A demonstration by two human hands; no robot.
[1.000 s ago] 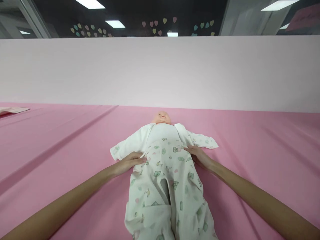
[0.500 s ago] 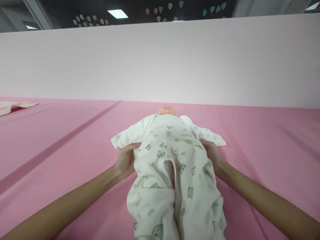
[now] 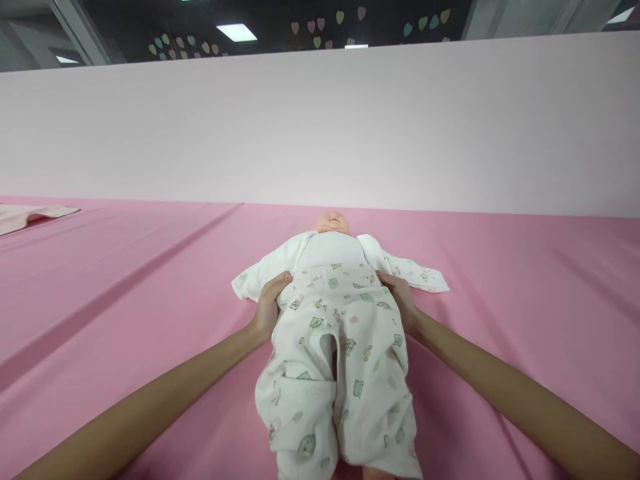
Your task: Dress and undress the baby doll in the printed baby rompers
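Note:
A baby doll (image 3: pixel 333 222) lies on its back, its head toward the white wall. It wears a white top (image 3: pixel 333 248) whose printed sleeves spread to both sides. White pants (image 3: pixel 320 320) with small green and pink animal prints cover its hips and legs. My left hand (image 3: pixel 270 300) is closed on the left side of the pants' waistband, thumb on top. On the opposite side, my right hand (image 3: pixel 400 297) grips the waistband too, its fingers partly hidden behind the cloth. Bits of the doll's feet show below the pant legs at the bottom edge.
Pink sheeting (image 3: pixel 150 293) with creases covers the surface under the doll. A pale pink folded cloth (image 3: pixel 37 215) lies at the far left. Behind stands a low white wall (image 3: pixel 320 127), with dark glass (image 3: pixel 270 20) bearing heart stickers above it.
Both hands have moved up toward the doll's chest and closer together, drawing the pants' waistband higher. The pant legs have risen, so the doll's feet now show at the bottom.

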